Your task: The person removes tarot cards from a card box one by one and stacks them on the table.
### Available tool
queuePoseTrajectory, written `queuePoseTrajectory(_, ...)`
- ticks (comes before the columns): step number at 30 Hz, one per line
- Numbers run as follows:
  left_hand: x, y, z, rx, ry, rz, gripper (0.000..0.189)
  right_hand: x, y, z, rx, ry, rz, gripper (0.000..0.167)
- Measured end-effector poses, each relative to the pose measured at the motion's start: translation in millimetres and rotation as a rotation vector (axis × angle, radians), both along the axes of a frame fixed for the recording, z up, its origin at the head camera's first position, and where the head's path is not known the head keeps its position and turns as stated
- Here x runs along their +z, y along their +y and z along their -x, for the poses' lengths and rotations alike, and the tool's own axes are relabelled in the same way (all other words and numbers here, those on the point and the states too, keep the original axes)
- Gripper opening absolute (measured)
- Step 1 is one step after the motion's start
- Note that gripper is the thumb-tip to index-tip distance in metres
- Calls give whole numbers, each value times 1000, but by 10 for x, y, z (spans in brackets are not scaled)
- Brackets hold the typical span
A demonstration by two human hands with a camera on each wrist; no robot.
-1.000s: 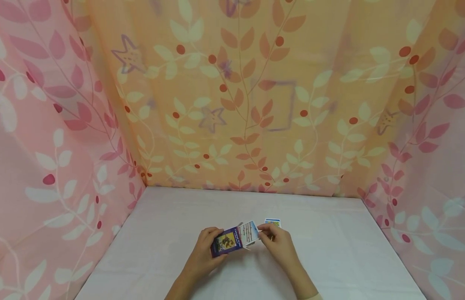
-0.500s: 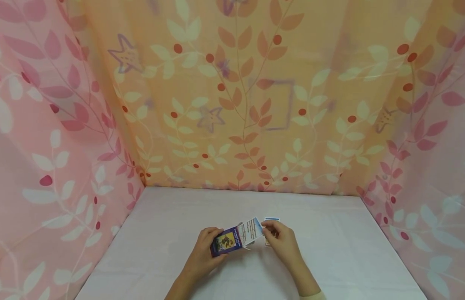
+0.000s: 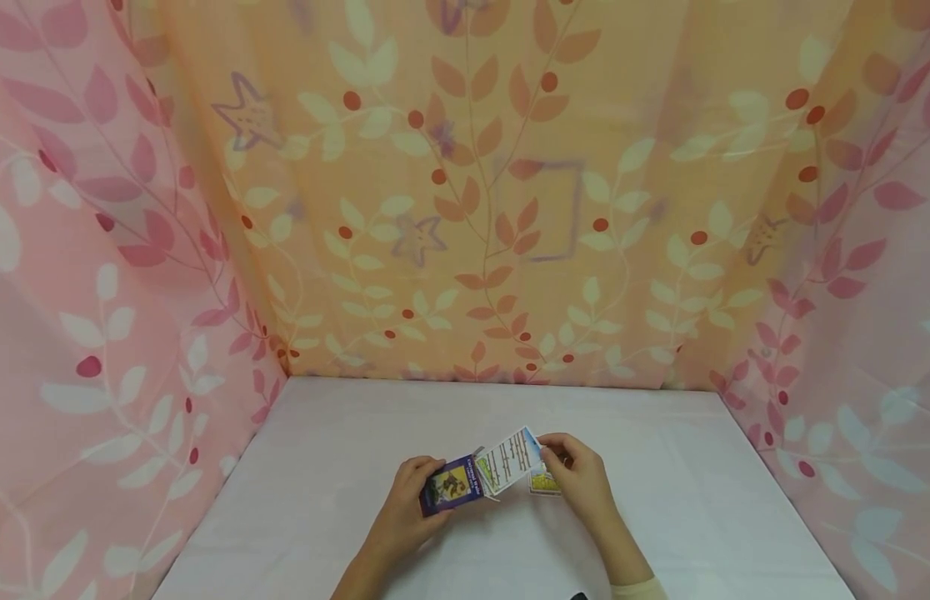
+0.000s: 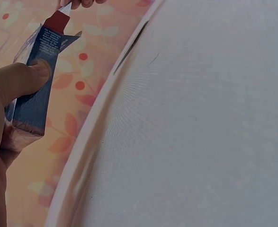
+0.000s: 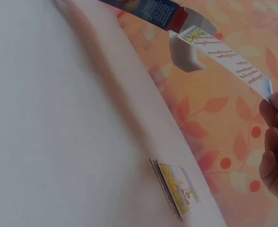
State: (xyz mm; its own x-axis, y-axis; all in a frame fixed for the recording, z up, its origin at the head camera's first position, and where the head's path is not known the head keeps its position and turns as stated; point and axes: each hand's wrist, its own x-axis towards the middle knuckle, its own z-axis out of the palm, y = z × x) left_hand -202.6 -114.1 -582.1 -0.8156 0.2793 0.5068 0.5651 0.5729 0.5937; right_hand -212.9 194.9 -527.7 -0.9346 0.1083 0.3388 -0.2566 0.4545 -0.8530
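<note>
My left hand (image 3: 410,506) grips a dark blue card box (image 3: 452,486) with a yellow picture on its front, tilted above the table. The box's end flaps stand open toward the right. My right hand (image 3: 582,475) pinches the far end of a tarot card (image 3: 510,460) showing several brown staves. In the right wrist view this card (image 5: 228,59) lies mostly outside the box, its near end at the mouth. Below the right hand, a small stack of cards (image 5: 176,187) rests on the table, partly hidden by that hand in the head view.
A white-covered table (image 3: 345,433) lies under both hands. Leaf-patterned curtains (image 3: 472,208) stand along its back and both sides. A small dark object (image 3: 579,596) shows at the bottom edge of the head view.
My right hand has moved right, drawing the card farther out of the box. The left hand and box stay nearly still. More of the card stack shows beneath the right hand.
</note>
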Motion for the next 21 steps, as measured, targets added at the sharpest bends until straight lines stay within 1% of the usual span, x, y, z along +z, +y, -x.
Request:
queuePoseTrajectory(5,6,-16,5,7,-11,9,80,75,56,22,4,-2,-6,13)
queuePoseTrajectory(11,14,-18,22,11,9,28,81,120,124,65,19,-12,-38,12)
queuePoseTrajectory(13,10,-14,22,9,18,22,81,112,152,87,25,-3,-53,13)
queuePoseTrajectory(21,-17,-18,2,-1,-3,-19,81,89,272,187,59,65,-96,12)
